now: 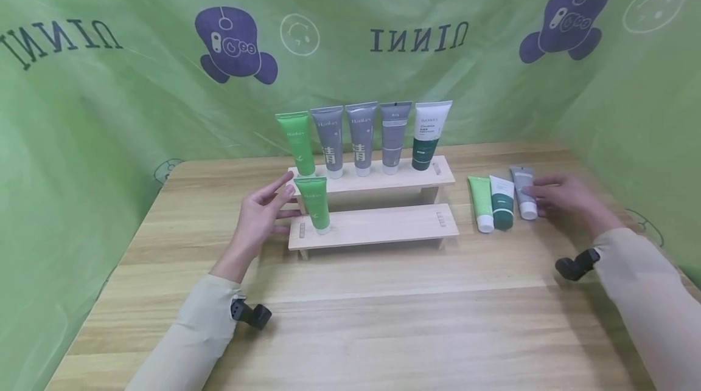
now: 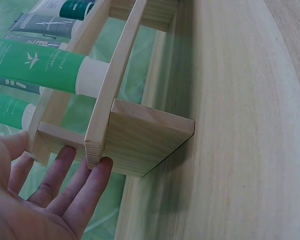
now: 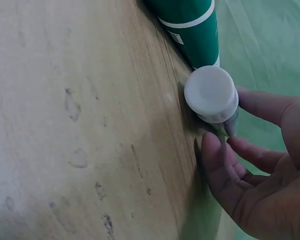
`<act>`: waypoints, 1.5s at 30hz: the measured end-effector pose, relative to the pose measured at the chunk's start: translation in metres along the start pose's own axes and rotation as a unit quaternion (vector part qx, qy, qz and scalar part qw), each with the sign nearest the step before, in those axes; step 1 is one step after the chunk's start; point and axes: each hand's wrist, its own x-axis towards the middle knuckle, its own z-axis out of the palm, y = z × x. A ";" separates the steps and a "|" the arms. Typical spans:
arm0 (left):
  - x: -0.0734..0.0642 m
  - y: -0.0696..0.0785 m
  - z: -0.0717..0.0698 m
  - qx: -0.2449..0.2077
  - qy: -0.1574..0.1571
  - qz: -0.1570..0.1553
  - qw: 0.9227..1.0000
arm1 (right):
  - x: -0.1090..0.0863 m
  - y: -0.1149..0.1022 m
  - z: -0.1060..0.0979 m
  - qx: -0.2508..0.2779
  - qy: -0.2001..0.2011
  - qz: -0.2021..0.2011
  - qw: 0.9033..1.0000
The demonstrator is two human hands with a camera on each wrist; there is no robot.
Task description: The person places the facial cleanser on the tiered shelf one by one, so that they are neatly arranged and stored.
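Observation:
My left hand is at the left end of a two-step wooden stand, fingers spread, fingertips at the ends of its boards. Close to it, a green tube stands cap-down on the lower shelf. On the upper shelf stand another green tube, several grey tubes and a white-and-green tube. My right hand pinches a grey tube lying on the table, thumb on one side and fingers on the other; its white cap faces the right wrist camera.
Left of the grey tube, a light green tube and a white-and-dark-green tube lie side by side on the wooden table. A green printed cloth hangs behind and at both sides.

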 end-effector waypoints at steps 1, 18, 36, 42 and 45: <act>0.000 0.000 0.000 0.000 0.000 0.000 1.000 | 0.000 -0.001 0.000 0.001 -0.003 0.003 1.000; 0.000 0.000 0.000 -0.003 -0.001 -0.001 1.000 | 0.001 -0.016 0.004 -0.011 -0.024 0.024 0.999; 0.000 -0.001 0.000 -0.002 0.001 0.001 1.000 | 0.007 -0.010 0.003 -0.004 -0.016 0.036 0.999; 0.001 -0.001 0.000 -0.003 0.002 0.002 1.000 | 0.002 -0.011 0.001 -0.001 0.000 0.010 1.000; 0.001 -0.001 0.000 -0.003 0.001 0.000 1.000 | -0.003 -0.015 0.001 0.009 0.007 -0.007 1.000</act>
